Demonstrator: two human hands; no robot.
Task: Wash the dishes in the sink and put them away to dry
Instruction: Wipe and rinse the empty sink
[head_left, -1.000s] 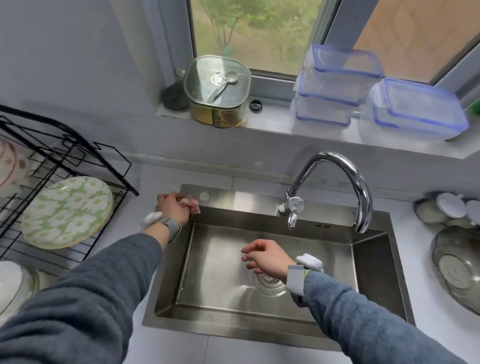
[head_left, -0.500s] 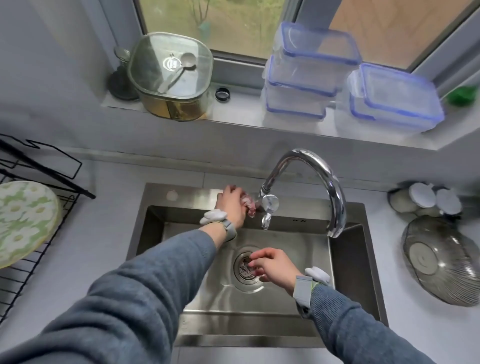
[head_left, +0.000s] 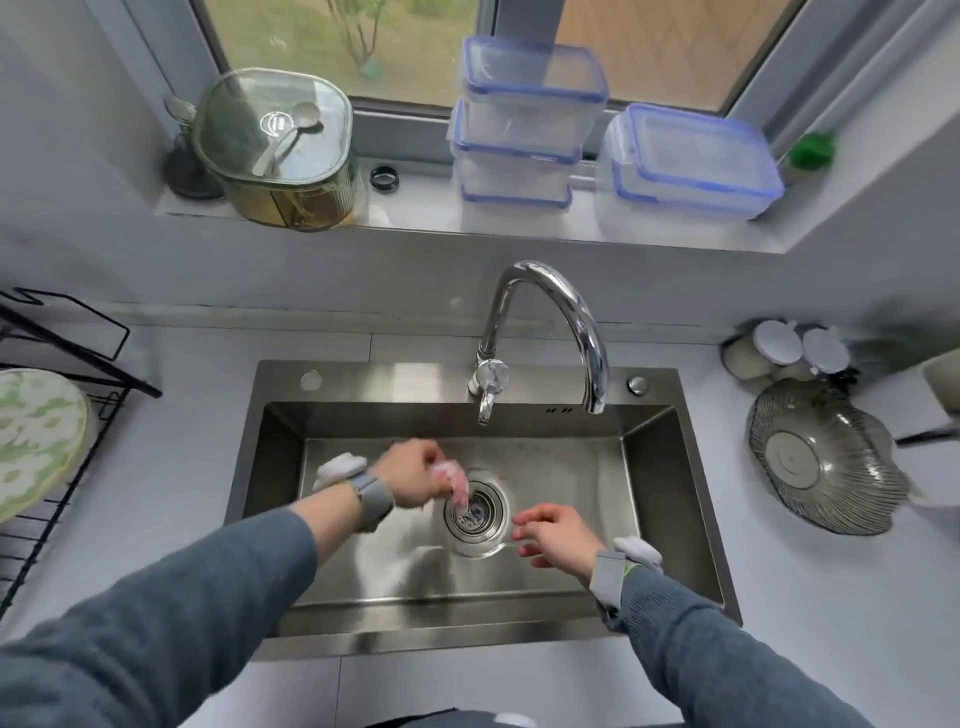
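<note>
Lighting: soft, even daylight from the window (head_left: 415, 47).
Motion blur on both hands; wide-angle bending at edges.

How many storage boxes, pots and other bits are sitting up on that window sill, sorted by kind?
Clear plastic boxes with blue-rimmed lids: 5, in two stacks
Pot with glass lid: 1
Spoon lying on that lid: 1
Small black ring: 1
Dark stemmed item, partly hidden behind the pot: 1
Green object, blurred: 1
Total: 10

On the windowsill (head_left: 415, 221), a lidded glass pot (head_left: 275, 150) (a spoon (head_left: 288, 135) lay on its lid) stood left of the stacked clear plastic containers (head_left: 524, 124); a black ring (head_left: 385, 178) lay between them, a green object (head_left: 810, 149) far right.
</note>
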